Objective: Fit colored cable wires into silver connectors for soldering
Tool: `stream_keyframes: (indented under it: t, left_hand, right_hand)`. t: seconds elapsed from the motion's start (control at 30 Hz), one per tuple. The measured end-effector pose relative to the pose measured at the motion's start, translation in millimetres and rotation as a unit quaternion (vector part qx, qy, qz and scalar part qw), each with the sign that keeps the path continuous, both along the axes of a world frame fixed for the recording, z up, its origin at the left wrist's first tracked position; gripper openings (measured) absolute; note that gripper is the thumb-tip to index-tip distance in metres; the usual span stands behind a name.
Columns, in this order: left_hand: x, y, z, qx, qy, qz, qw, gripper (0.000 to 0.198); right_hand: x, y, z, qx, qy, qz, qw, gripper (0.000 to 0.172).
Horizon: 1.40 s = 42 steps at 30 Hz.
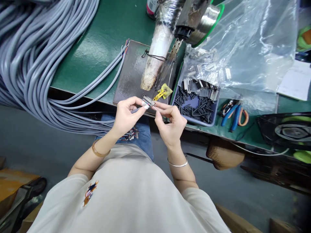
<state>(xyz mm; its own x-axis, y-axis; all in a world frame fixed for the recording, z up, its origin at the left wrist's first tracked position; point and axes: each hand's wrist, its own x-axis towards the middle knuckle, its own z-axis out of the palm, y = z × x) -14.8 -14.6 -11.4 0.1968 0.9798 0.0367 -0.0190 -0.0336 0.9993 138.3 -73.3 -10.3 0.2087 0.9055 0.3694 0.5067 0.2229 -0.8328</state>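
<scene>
My left hand (127, 115) pinches a multi-pin cable connector (148, 100) at the table's front edge, its row of metal pins facing up. A grey cable runs back from the connector under the fingers. Close beside it, my right hand (171, 124) is closed, thumb and forefinger pinching a thin pale wire (154, 107) at the connector. Just beyond the connector, a yellow metal strip (159, 94) sticks out from a yellow pad (166, 91). A mounted soldering iron (175, 50) points down toward this spot, beside a plastic-wrapped tube (155, 55) with a scorched end.
Bundled grey cables (31, 58) cover the left side and hang over the edge. At right, a bin (213, 118) holds black sleeves and connectors under a plastic bag (250, 48). Pliers (234, 116) lie beyond it. A solder wire spool (206, 24) stands at the back.
</scene>
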Motion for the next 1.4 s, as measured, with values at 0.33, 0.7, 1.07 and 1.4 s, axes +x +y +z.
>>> stream_keyframes:
  t: [0.33,0.7,1.07,1.4]
  left_hand:
    - [2.1,7.3,6.3,0.056,0.033,-0.002,0.998,0.011]
    - [2.0,10.2,12.6,0.047,0.041,0.013,0.998,0.012]
    - [2.9,11.2,12.4,0.046,0.026,0.017,0.998,0.011]
    - [-2.1,14.8,12.5,-0.033,0.006,-0.015,0.999,0.014]
  right_hand:
    - [4.8,12.2,4.4,-0.008,0.005,0.0,1.0,0.013]
    - [6.0,18.0,8.2,0.001,-0.01,-0.007,1.0,0.009]
    - [7.6,27.4,10.4,0.114,-0.102,0.005,0.988,0.007]
    - [8.3,23.2,10.8,0.135,-0.177,0.008,0.975,0.012]
